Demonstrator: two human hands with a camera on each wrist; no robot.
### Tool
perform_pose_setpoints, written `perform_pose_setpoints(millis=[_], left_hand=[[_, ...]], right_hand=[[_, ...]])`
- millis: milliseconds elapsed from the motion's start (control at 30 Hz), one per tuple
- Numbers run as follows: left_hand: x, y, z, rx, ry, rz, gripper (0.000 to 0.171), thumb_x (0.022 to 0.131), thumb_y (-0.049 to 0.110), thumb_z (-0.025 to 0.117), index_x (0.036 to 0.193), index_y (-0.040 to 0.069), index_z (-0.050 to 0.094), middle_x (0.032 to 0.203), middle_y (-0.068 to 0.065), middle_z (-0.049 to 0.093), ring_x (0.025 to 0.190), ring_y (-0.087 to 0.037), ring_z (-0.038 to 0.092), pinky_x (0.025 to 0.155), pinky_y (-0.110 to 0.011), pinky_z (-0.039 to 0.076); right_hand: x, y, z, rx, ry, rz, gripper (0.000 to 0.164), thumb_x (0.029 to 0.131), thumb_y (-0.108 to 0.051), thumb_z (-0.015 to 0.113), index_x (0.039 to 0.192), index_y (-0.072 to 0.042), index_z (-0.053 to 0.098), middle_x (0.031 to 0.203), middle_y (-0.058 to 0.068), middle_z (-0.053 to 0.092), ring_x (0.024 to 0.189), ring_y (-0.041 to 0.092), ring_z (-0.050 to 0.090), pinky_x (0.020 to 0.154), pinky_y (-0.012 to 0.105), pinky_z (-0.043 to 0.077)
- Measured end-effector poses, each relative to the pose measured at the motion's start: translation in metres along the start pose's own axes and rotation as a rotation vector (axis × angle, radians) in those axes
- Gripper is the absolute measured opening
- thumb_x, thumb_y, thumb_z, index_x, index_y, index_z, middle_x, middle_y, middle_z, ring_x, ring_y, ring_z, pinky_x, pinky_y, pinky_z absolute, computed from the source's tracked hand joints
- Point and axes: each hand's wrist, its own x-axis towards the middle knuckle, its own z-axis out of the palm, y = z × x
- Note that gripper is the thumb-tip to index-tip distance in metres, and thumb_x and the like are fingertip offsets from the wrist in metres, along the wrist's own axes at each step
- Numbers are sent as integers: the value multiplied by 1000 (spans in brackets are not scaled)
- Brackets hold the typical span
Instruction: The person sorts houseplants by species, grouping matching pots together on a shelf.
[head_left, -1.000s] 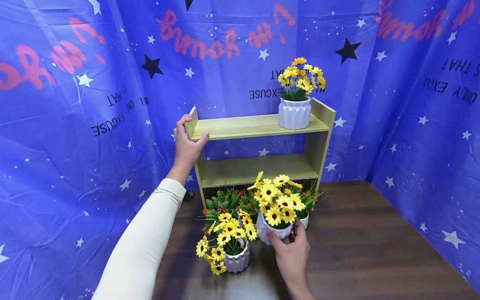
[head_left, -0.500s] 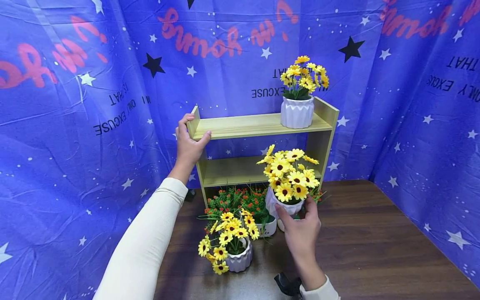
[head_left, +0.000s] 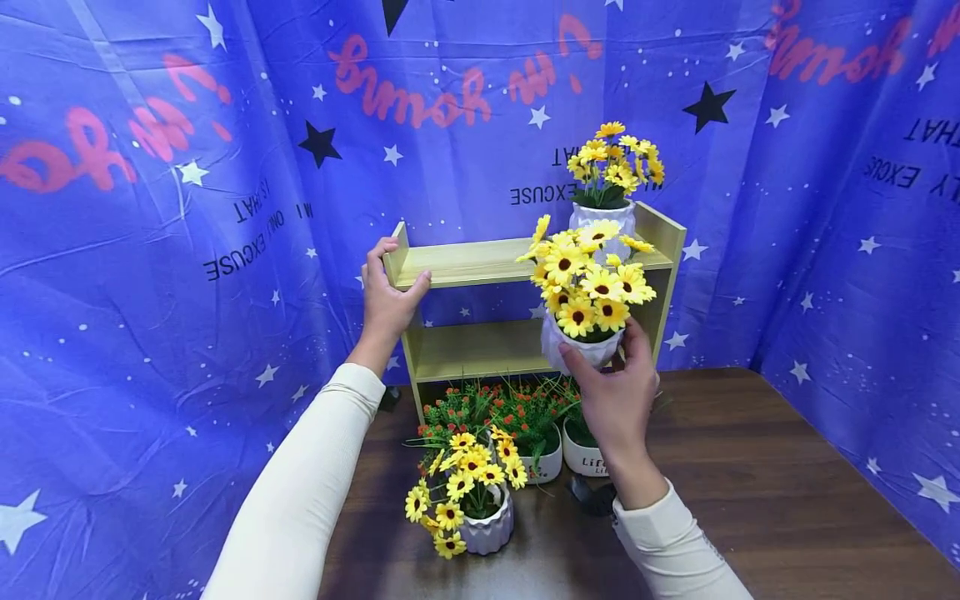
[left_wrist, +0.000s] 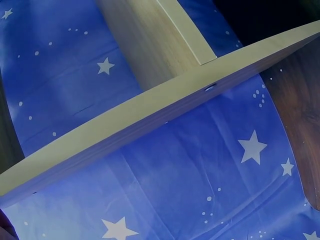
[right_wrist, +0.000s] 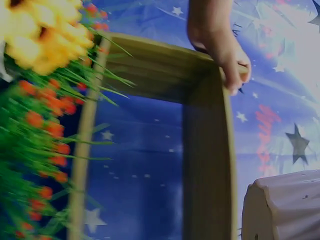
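My left hand [head_left: 390, 302] grips the upper left corner of a light wooden shelf [head_left: 472, 265], thumb over the top board's front edge. My right hand [head_left: 621, 398] holds a white fluted flowerpot [head_left: 581, 348] of yellow daisies [head_left: 588, 279] by its side, in front of the shelf's right half. Behind it a second daisy pot [head_left: 603, 218] stands on the top board, partly hidden by the held flowers. The right wrist view shows the held pot's wall [right_wrist: 295, 207] at the lower right. A third daisy pot [head_left: 487, 525] sits on the table before the shelf.
White planters [head_left: 546, 467] of red-flowered greenery [head_left: 525, 417] stand under the lower board [head_left: 480, 350]. A dark strap-like piece [head_left: 591, 497] shows by my right wrist. A blue starred curtain [head_left: 450, 192] surrounds the brown table [head_left: 750, 475].
My right hand has lifted the daisy pot up and slightly right, from low over the table to the top board's height. My left hand keeps its grip on the shelf corner.
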Motion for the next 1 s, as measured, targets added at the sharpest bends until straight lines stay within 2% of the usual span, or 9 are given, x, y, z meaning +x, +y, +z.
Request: perform_pose_setpoints(millis=[133,233,400,600,767,1000], left_hand=[[-3,-1,1,-9,6,12,59,78,15,78,126,8,45,142,0,47,123,-24,39,102,-36,33],[-3,-3,2,-10,8,20,59,77,16,78,126,7,46,140,0,48,122,-25,39,102,-36,33],[-3,-3,2,-13,9,26,59,77,15,78,125,4,46,142,-2,48,123,-26,39,103,-34,32],[-2,-2,2,-12,12,29,58,77,14,78,125,6,45,143,-2,47,123,-25,39,104,-34,32],[-2,-2,3,-18,11,30,59,78,13,79,126,7,45,143,-3,47,124,-25,39,103,-33,33],[-3,-3,3,-16,21,36,58,77,15,78,124,7,46,140,-2,49,122,-25,40,102,-34,33]], right_hand=[[23,-7,10,12,-23,-39,71,74,-9,87,136,-4,53,127,6,63,115,18,59,96,33,48],[40,-12,20,21,-31,-58,70,74,-12,87,136,-5,53,126,6,64,114,18,60,95,33,49],[63,-15,36,13,-48,-26,68,75,-20,87,133,-7,54,124,4,64,111,15,61,90,33,51],[76,-12,53,-47,-99,72,71,74,-29,88,133,-7,55,122,6,65,110,16,61,90,36,50],[86,-10,61,-100,-123,84,75,73,-32,88,134,-6,53,125,8,65,112,17,60,93,35,48],[95,-11,68,-187,-118,97,72,74,-38,86,132,-8,57,119,7,66,104,19,61,87,37,50]])
